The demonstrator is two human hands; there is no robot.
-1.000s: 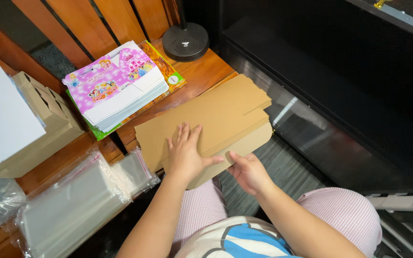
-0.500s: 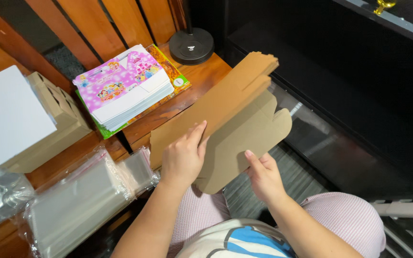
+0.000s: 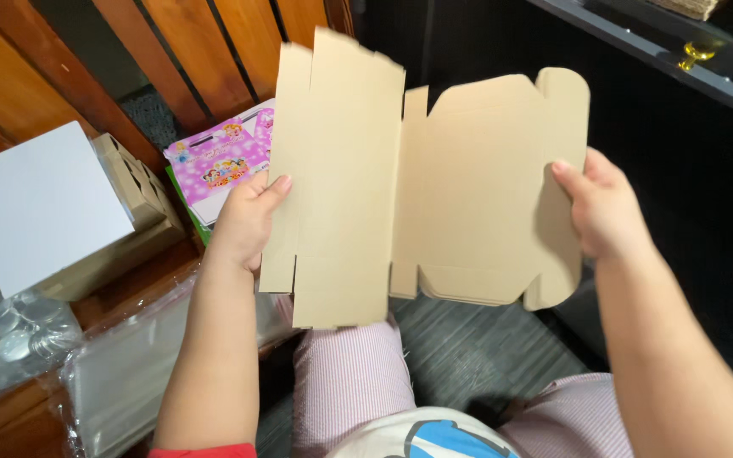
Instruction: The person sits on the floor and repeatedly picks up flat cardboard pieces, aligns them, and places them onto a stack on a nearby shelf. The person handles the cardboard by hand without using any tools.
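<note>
Wooden slats and a dark cabinet frame the scene. You hold the flat cardboard box blank [image 3: 417, 187] upright above your lap, your left hand [image 3: 243, 225] gripping its left edge, your right hand [image 3: 604, 203] pinching its right edge. Left of the blank lie pink printed packs [image 3: 218, 165] and a white sheet [image 3: 40, 203].

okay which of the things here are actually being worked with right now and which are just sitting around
In hand:
flat cardboard box blank, held open between the left hand and the right hand

Lying about:
pink picture packs
white sheet on a folded cardboard box
clear plastic bags
</note>
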